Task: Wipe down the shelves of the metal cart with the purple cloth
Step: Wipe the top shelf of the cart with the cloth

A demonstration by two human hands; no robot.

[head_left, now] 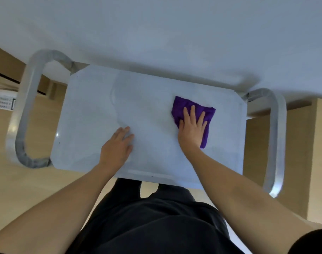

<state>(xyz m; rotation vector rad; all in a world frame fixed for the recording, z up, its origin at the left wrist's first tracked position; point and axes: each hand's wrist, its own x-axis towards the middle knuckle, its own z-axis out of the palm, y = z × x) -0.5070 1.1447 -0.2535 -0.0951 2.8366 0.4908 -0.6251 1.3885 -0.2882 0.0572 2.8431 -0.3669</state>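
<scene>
With fingers straight and spread, the right grip [192, 128] presses the purple cloth [181, 105] flat on the right part of the top shelf [90, 110], whose long axis runs leftward past the left grip [118, 145] resting flat and unclenched, likely the direction of the next stroke.

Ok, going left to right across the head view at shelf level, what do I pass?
Left cart handle → left hand → right hand flat on the purple cloth → right cart handle.
</scene>
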